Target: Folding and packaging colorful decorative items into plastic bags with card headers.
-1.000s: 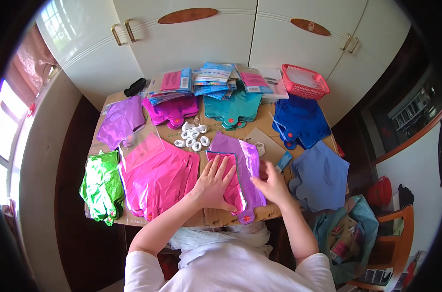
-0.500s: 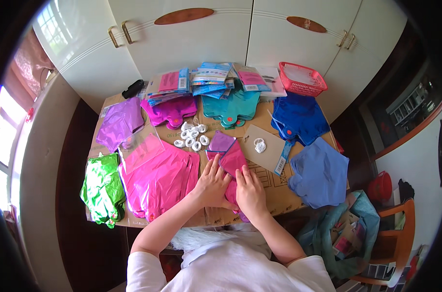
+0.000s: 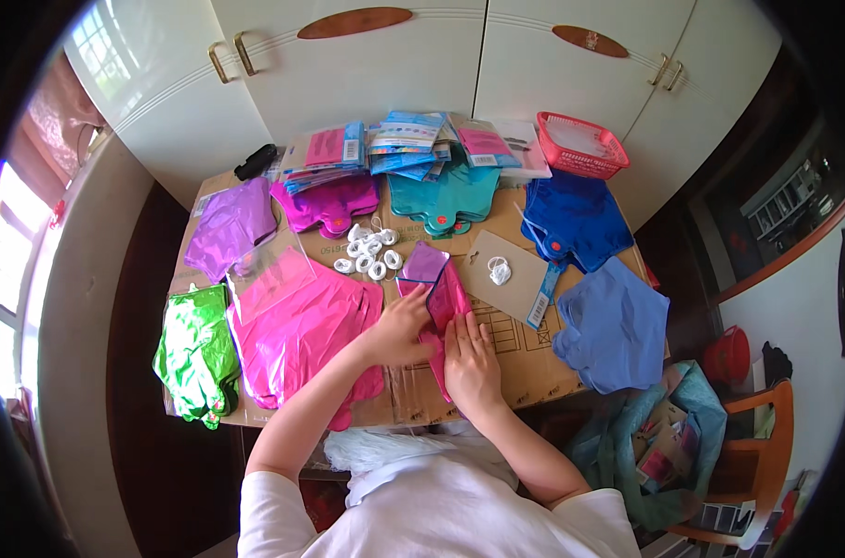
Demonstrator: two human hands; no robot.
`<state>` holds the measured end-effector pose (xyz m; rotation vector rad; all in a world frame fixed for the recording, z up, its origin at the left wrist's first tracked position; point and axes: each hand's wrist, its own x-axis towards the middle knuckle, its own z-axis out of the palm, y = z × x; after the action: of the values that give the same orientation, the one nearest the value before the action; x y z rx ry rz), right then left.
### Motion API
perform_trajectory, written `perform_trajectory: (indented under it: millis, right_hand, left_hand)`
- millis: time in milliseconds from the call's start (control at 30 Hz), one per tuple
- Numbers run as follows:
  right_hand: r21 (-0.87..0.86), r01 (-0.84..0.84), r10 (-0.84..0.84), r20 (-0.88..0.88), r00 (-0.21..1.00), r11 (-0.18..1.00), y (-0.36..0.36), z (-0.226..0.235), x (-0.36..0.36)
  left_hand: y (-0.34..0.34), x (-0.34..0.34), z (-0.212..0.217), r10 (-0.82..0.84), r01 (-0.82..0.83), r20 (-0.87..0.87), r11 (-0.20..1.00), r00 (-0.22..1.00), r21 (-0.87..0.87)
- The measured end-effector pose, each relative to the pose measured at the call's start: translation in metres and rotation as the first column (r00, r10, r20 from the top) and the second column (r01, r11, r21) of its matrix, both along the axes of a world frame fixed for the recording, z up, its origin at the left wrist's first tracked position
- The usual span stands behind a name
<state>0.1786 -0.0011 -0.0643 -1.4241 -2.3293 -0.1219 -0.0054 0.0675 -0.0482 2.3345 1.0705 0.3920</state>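
In front of me lies a folded pink foil balloon (image 3: 451, 288), flat and narrow, with a purple foil piece (image 3: 427, 262) showing at its far end. My left hand (image 3: 399, 330) rests along its left side, fingertips on the foil and thumb spread away. My right hand (image 3: 472, 363) lies flat over the right side, fingers stretched out and pressing on the foil. The near part of the folded balloon is partly hidden by my hands. Left of them is a stack of flat pink foil balloons (image 3: 301, 325).
White ribbon rolls (image 3: 378, 270) lie beyond my left hand. A beige card (image 3: 506, 279) bears another white coil (image 3: 499, 271). Around the cardboard (image 3: 534, 372) are green (image 3: 197, 349), teal (image 3: 441, 203), dark blue (image 3: 576, 223) and light blue foil stacks (image 3: 613, 325), packets (image 3: 408, 139) and a red basket (image 3: 580, 147).
The pink foil has become narrower, its right side folded inward. My right hand has shifted slightly left, and my left thumb has drawn up from the near end.
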Motion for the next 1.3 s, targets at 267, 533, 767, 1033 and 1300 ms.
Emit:
perform_trajectory:
  millis: [267, 533, 767, 1033, 1300]
  right_hand:
    - [0.023, -0.032, 0.032, 0.020, 0.999, 0.999, 0.000, 0.005, 0.001]
    - [0.040, -0.078, 0.079, -0.026, 0.997, 0.996, 0.000, 0.009, 0.001]
    - [0.029, -0.088, 0.088, -0.019, 0.996, 0.996, -0.001, 0.010, 0.002]
    - [0.041, -0.102, 0.103, -0.028, 0.994, 0.994, 0.000, 0.009, 0.001]
    - [0.012, -0.124, 0.124, -0.024, 0.992, 0.992, 0.002, 0.010, 0.005]
  left_hand:
    - [0.023, -0.001, 0.014, 0.468, -0.452, 0.112, 0.880, 0.876, -0.144]
    - [0.025, -0.006, 0.010, 0.419, -0.415, 0.083, 0.908, 0.904, -0.061]
    - [0.023, -0.005, 0.012, 0.410, -0.403, 0.096, 0.911, 0.907, -0.085]
    - [0.025, -0.007, 0.008, 0.396, -0.390, 0.095, 0.918, 0.913, -0.074]
    - [0.024, -0.003, 0.010, 0.353, -0.354, 0.034, 0.932, 0.935, 0.071]
